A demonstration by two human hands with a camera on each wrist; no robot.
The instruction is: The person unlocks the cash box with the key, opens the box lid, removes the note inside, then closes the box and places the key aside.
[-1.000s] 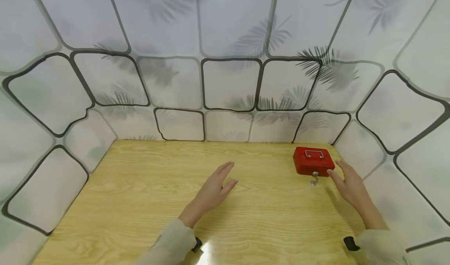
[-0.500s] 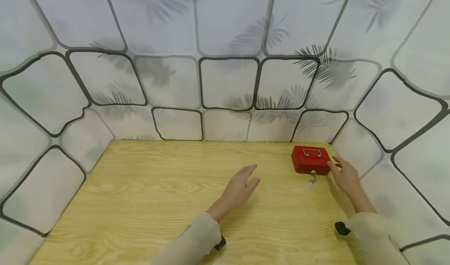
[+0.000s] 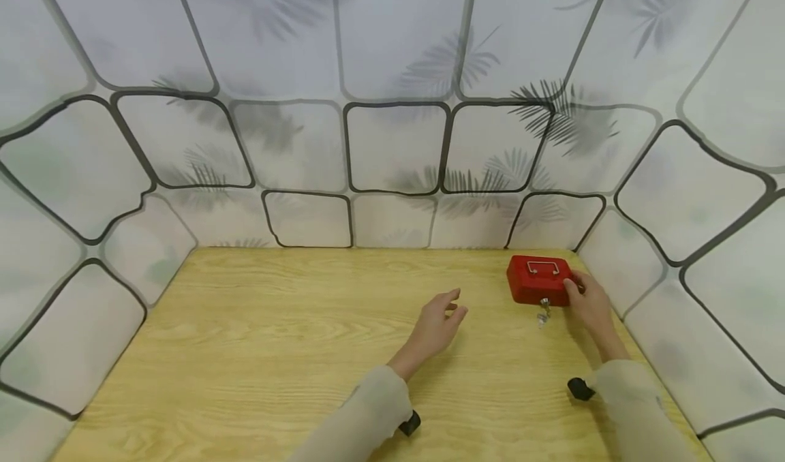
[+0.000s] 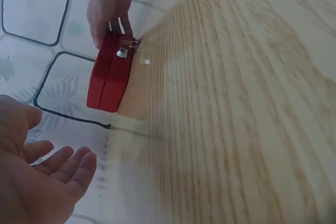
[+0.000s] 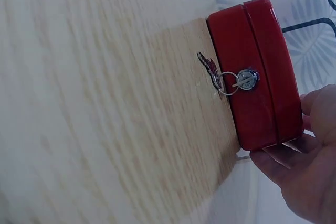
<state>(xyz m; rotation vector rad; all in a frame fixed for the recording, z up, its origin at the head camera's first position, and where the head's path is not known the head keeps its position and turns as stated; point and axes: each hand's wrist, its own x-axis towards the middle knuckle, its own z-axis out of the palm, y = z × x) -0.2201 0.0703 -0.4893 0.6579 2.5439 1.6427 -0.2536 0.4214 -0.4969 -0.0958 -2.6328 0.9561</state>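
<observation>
A small red cash box (image 3: 538, 281) with a wire handle on its lid stands at the back right of the table. In the right wrist view a key on a ring sits in its front lock (image 5: 247, 80), with more keys (image 5: 209, 71) dangling from the ring. My right hand (image 3: 590, 305) grips the box's right end, thumb at the lid's front corner and fingers along the side. My left hand (image 3: 432, 324) hovers over the table left of the box, holding nothing, its fingers (image 4: 63, 169) loosely bent and apart from the box.
The wood-grain table (image 3: 276, 339) meets a patterned white back wall (image 3: 392, 148) just behind the box. A similar side wall (image 3: 705, 298) rises close to the right hand. Black straps (image 3: 579, 388) show at the cuffs.
My right hand has moved left onto the box's end and taken hold of it. My left hand has moved right toward the box, its fingers bending slightly.
</observation>
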